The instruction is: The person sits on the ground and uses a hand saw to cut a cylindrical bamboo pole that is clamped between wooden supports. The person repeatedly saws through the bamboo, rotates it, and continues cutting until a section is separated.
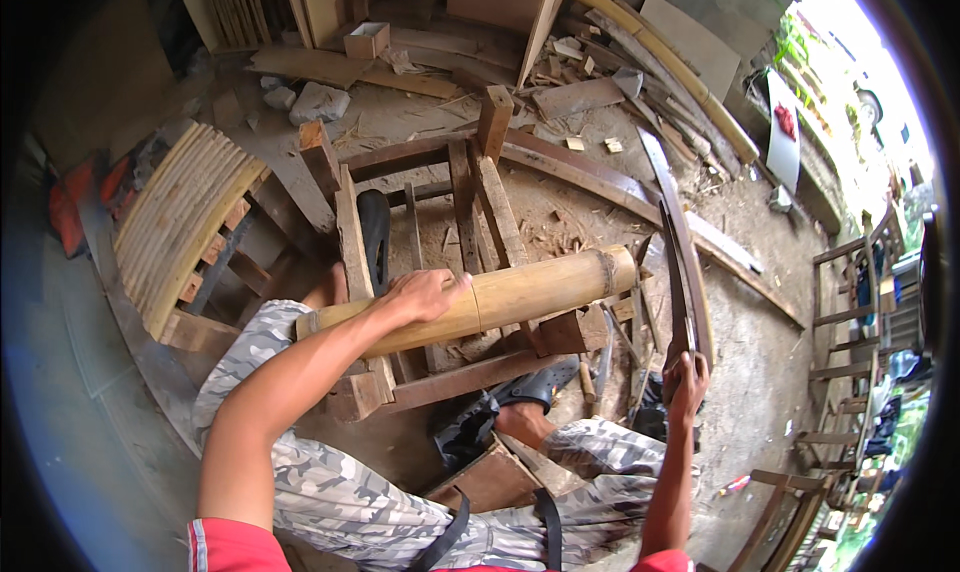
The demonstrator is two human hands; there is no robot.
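Observation:
A thick piece of bamboo pole lies across an upturned wooden frame, sloping up to the right. A thin dark line runs round it near its middle. Just left of that line, my left hand is closed over the top of the bamboo, holding it. Off to the right, away from the bamboo, my right hand is closed round the handle of a long-bladed tool, its blade pointing away from me. The blade shows nearly edge-on, so I cannot tell whether it is a saw or a large knife.
A slatted wooden piece stands at the left. Long planks lie beyond the frame. Scrap wood and a long bamboo pole are heaped at the far right. Wooden racks line the right side. Wood chips litter the floor.

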